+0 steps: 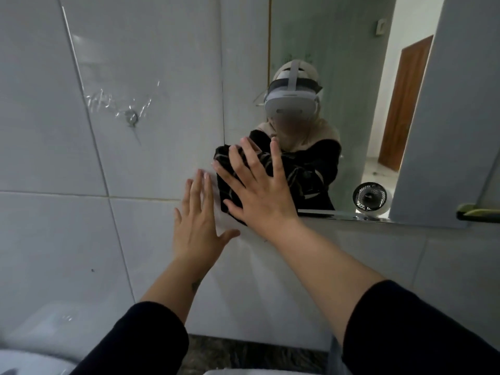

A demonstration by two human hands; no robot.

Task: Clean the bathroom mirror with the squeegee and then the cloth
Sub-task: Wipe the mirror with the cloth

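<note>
The bathroom mirror (338,63) hangs on the tiled wall at the upper right. My right hand (259,196) lies flat with its fingers spread, pressing a dark cloth (226,190) against the mirror's lower left corner. My left hand (197,226) rests flat on the white tile just left of the mirror, fingers apart and holding nothing. A dark green and yellow object (479,212) lies at the mirror's lower right edge; I cannot tell if it is the squeegee.
A small white fan (369,197) shows at the mirror's bottom edge. The tile wall (54,131) has a screw hole with tape residue (131,117). A white basin rim (27,361) sits at the bottom left, with dark counter below the wall.
</note>
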